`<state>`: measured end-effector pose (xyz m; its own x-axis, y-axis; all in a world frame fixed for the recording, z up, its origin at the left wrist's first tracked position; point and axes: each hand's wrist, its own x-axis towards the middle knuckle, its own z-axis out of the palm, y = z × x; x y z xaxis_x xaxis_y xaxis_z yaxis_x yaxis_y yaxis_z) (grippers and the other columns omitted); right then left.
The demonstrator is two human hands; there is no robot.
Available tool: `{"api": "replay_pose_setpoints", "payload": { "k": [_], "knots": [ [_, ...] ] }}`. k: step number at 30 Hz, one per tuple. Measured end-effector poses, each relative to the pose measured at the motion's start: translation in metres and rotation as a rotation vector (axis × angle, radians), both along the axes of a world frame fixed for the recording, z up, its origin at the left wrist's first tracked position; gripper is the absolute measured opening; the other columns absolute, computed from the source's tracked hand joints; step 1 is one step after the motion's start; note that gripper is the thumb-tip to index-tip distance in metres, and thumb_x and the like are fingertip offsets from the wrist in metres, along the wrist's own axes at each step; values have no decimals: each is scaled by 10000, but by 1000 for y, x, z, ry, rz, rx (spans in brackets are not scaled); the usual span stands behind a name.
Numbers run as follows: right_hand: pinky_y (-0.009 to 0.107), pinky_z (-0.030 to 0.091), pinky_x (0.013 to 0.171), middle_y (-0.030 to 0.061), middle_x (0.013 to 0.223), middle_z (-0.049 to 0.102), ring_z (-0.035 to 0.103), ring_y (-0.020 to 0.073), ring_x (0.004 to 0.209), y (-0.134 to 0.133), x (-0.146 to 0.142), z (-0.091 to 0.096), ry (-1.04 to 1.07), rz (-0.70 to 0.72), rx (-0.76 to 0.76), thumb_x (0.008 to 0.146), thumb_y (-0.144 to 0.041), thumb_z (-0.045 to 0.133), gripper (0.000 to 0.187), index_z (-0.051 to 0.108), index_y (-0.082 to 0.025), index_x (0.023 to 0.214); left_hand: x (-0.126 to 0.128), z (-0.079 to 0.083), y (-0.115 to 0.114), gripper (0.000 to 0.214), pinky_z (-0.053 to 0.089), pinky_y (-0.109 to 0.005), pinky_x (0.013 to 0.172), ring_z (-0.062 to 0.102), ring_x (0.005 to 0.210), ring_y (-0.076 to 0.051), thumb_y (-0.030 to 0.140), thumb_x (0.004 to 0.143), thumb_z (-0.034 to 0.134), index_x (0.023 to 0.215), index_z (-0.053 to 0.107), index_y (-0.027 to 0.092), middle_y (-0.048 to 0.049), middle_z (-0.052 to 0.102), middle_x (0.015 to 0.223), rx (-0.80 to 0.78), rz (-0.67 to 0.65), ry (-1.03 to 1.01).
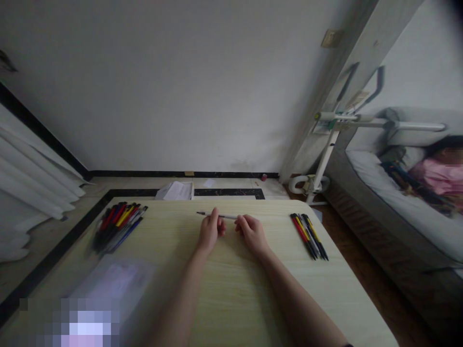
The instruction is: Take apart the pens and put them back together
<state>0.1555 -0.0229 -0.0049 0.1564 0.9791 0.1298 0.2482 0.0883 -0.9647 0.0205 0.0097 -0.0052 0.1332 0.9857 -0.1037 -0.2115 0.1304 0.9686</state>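
Observation:
A slim, pale pen (pixel 229 217) with a dark end at the left lies almost level across my two hands, above the far middle of the table. My left hand (pixel 210 231) is closed around its left part, thumb on top, and the dark end sticks out past the fingers. At the right end, my right hand (pixel 252 233) pinches the pen with thumb and fingers. A small group of pens (pixel 308 236) with red, yellow, clear and black barrels lies to the right of my right hand. Left of my hands is a larger heap of mixed pens (pixel 117 224).
The pens lie on a light wooden table (pixel 231 299). A translucent plastic bag (pixel 112 282) is at its near left. Beyond the far edge, a box with papers (pixel 175 191) sits on the floor. White exercise equipment (pixel 325 159) and a bed (pixel 365 168) with a person stand right.

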Motion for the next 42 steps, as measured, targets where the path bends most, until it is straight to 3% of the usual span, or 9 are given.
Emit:
{"api": "replay_pose_setpoints", "payload": {
  "k": [42],
  "knots": [
    [212,373,481,13,600,555,466,106,516,-4,1,6,6,33,70,793,-372,451,257,574,-147,797,0,1,-1,442,289,-198,353,411,342,-80,562,734,407,517,353,181,16,468,432,-4,5,9]
  ]
}}
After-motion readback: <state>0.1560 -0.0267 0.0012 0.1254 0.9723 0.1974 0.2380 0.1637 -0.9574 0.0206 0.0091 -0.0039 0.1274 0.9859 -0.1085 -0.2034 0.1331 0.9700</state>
